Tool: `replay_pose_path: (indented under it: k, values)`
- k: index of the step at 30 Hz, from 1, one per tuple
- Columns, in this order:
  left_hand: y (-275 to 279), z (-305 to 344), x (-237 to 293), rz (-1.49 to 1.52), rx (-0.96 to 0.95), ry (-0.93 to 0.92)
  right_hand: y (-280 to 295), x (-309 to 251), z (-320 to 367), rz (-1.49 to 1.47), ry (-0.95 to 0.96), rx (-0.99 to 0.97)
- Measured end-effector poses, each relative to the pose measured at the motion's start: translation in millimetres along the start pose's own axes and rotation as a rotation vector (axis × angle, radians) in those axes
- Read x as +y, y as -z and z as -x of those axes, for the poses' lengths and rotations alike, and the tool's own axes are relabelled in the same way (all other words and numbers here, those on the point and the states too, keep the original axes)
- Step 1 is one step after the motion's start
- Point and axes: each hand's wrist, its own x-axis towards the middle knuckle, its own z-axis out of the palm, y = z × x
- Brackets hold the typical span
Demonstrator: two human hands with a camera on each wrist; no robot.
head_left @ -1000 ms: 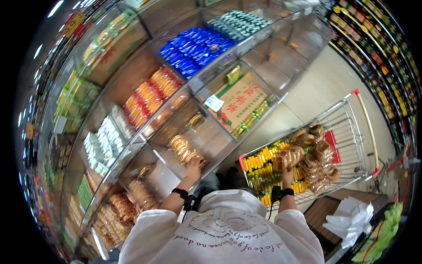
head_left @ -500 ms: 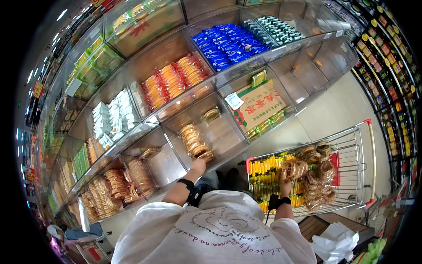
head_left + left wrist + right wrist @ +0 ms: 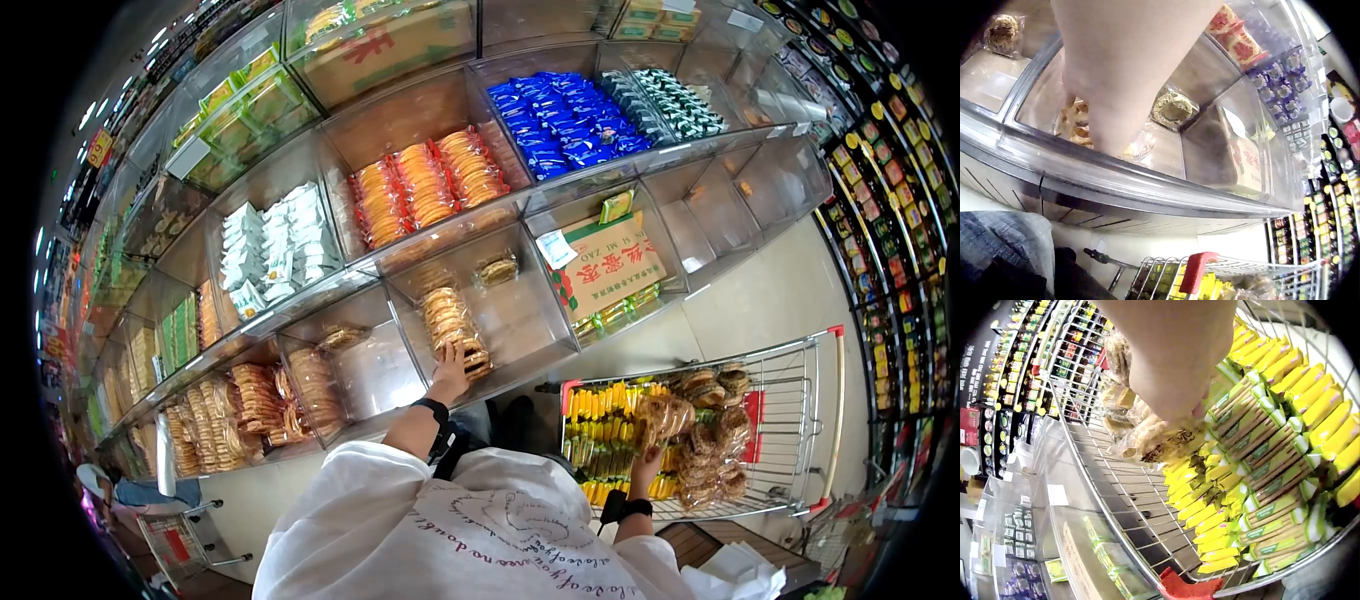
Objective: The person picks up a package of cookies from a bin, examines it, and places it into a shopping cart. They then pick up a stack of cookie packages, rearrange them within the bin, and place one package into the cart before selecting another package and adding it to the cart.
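In the head view the left hand (image 3: 451,372) reaches into a clear bin and touches the near end of a row of wrapped round biscuits (image 3: 450,322). The left wrist view shows that hand (image 3: 1110,119) over the wrapped biscuits (image 3: 1077,122), its fingertips mostly hidden. A single wrapped biscuit (image 3: 1173,107) lies beside it in the same bin. Over the shopping cart, the right hand (image 3: 645,470) grips a clear pack of brown biscuits (image 3: 662,415). From the right wrist, the pack (image 3: 1163,439) hangs under the hand (image 3: 1175,369), the fingers largely out of sight.
The cart (image 3: 800,430) holds yellow packets (image 3: 606,400), green-and-brown packets (image 3: 1260,440) and more brown biscuit packs (image 3: 715,450). Neighbouring bins hold blue packets (image 3: 560,122), white packets (image 3: 290,240) and a cardboard box (image 3: 610,262). Bin walls flank the left hand.
The head view has turned, with the bins shifting right and the cart lower. The left fingers have moved from the bin's near edge onto the row's end. The right hand still holds its pack.
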Motion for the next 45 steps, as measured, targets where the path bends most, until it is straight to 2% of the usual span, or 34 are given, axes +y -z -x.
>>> replay_pose_path:
  k: [3,4,6,7,8,10,11,14,15,19,20,21,23,24,25,26,27,29,30,32,33,35,38,40,42,45]
  values:
    - [-5,0,-4,0.07,-0.017,0.017,12,-7,14,-0.071,-0.022,-0.015]
    - [-10,-2,-7,0.03,0.035,-0.002,11,-4,14,-0.064,-0.016,-0.02]
    - [-14,-4,-9,-0.003,0.09,-0.02,12,-6,18,0.023,0.146,0.133]
    - [-11,-1,-9,0.015,0.103,-0.029,16,-9,17,-0.069,0.067,0.068]
    - [-8,1,-7,0.034,0.118,-0.039,20,-14,16,-0.067,0.075,0.071]
    - [-10,4,-7,0.084,0.187,-0.046,25,-25,11,-0.32,0.154,0.042]
    - [-11,5,-7,0.126,0.253,-0.05,27,-38,10,-0.418,0.125,0.031]
    - [4,20,-3,0.203,0.214,-0.151,23,-61,-6,-0.574,0.266,0.069]
    - [18,31,0,0.357,0.145,-0.201,32,-124,24,-0.692,0.213,-0.006]
    - [72,66,8,0.434,0.025,-0.351,22,-200,41,-0.696,0.299,-0.01]
    - [76,67,7,0.433,0.028,-0.355,22,-226,54,-0.726,0.288,-0.168]
    - [81,67,5,0.476,-0.049,-0.434,21,-252,67,-0.753,0.279,-0.327]
    - [96,72,11,0.667,-0.239,-0.531,12,-296,97,-0.745,0.399,-0.417]
    - [117,88,22,0.668,-0.234,-0.538,11,-314,108,-0.711,0.441,-0.484]
    - [144,111,33,1.028,-0.427,-0.566,10,-329,119,-0.71,0.446,-0.48]
    - [161,126,39,1.387,-0.627,-0.578,10,-341,129,-0.692,0.407,-0.585]
    - [167,129,38,1.386,-0.628,-0.581,10,-351,138,-0.674,0.368,-0.691]
    - [176,135,35,1.646,-0.933,-0.611,13,-367,156,-0.773,0.3,-0.728]
    - [185,144,36,1.643,-0.935,-0.616,11,-372,161,-0.868,0.229,-0.768]
    - [199,165,42,1.387,-0.626,-0.535,6,-373,166,-0.983,0.241,-0.712]
    - [195,166,42,1.435,-0.577,-0.578,9,-374,169,-0.957,0.291,-0.714]
    - [191,173,39,1.479,-0.566,-0.53,12,-377,174,-0.929,0.347,-0.712]
    - [182,177,33,1.555,-0.582,-0.473,13,-373,179,-0.916,0.298,-0.641]
    - [180,184,28,1.777,-0.626,-0.505,9,-359,172,-1.033,0.338,-0.761]
    - [179,187,22,1.81,-0.636,-0.551,5,-356,176,-1.014,0.328,-0.825]
    - [182,193,15,1.773,-0.514,-0.563,0,-375,201,-0.986,0.288,-0.853]
